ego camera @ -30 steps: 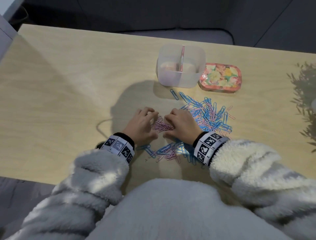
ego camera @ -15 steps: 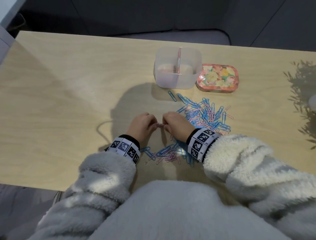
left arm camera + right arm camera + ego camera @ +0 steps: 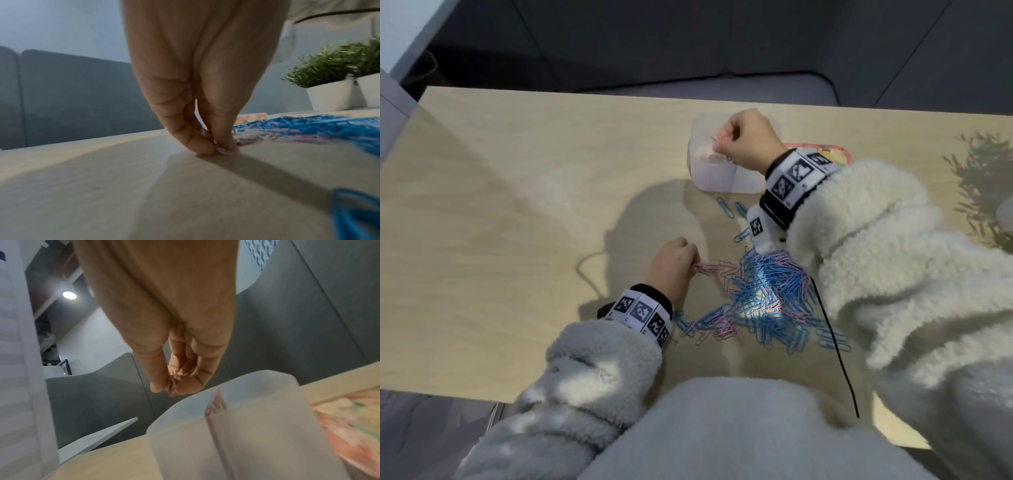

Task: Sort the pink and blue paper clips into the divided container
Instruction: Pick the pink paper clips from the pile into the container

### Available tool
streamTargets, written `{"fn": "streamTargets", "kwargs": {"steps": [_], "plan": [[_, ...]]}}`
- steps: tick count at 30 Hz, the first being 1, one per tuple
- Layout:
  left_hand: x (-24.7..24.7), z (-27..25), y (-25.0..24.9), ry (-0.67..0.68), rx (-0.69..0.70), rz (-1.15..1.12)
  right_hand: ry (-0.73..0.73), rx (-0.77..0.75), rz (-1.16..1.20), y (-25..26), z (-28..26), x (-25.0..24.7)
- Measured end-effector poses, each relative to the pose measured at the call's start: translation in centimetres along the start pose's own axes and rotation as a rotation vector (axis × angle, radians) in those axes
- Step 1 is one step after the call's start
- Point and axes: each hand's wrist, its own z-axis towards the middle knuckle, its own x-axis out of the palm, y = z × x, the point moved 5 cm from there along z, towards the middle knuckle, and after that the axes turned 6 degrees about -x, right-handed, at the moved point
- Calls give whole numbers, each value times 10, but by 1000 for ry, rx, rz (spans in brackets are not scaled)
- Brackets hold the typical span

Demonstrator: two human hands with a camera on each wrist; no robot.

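Observation:
A translucent divided container point(image 3: 714, 176) point(image 3: 257, 426) stands at the far middle of the table. My right hand point(image 3: 726, 138) point(image 3: 174, 390) hovers over its left compartment and pinches a small bunch of pink paper clips point(image 3: 719, 138) point(image 3: 173, 388). More pink clips lie in that compartment point(image 3: 705, 156). A heap of blue and pink paper clips point(image 3: 767, 301) point(image 3: 318, 128) covers the table in front of me. My left hand point(image 3: 693, 263) point(image 3: 216, 148) rests at the heap's left edge, fingertips pinching pink clips point(image 3: 710, 267) against the tabletop.
A floral tin point(image 3: 835, 154) point(image 3: 349, 426) lies right of the container, mostly behind my right wrist. Loose blue clips point(image 3: 726, 207) lie near the container. Potted plants point(image 3: 329, 81) stand at the table's right. A black cable point(image 3: 835, 353) hangs from my right sleeve.
My right hand left the heap and rose to the container with pink clips. My left hand stayed low at the heap's left edge. The head view moved closer.

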Motion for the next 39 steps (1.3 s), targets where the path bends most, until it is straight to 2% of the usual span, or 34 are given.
{"fn": "streamTargets", "kwargs": {"steps": [4,8,12,15,18,20,25,28,31,32,34,37,39], "plan": [[1,-5,0,-18,37,19,-2,60,-77,0,29,4],[-12,-3,-2,-20,28,-54,8,50,-69,-1,31,6],[-43,19,-15,-83,71,-201,-133,-12,-21,-3,8,-11],[-78,49,-29,-190,101,-265,-233,-35,22,-12,-27,-21],[-110,82,-38,-343,92,-303,-111,-15,33,-28,-66,-9],[-122,100,-43,-395,78,-285,-26,0,-7,-41,-87,6],[-119,128,-43,-308,4,-137,152,66,-63,-65,-117,47],[-121,123,-41,-371,28,-223,214,11,-156,-67,-122,65],[-124,103,-40,-489,131,-259,247,-43,-318,-64,-121,77],[-121,93,-37,-491,138,-261,252,-52,-372,-63,-122,80],[-104,71,-27,-379,140,-260,257,-56,-443,-62,-124,85],[-64,32,-5,-47,139,-203,236,-52,-482,-62,-127,89],[-43,13,11,88,96,-142,229,-49,-476,-61,-128,91]]}}
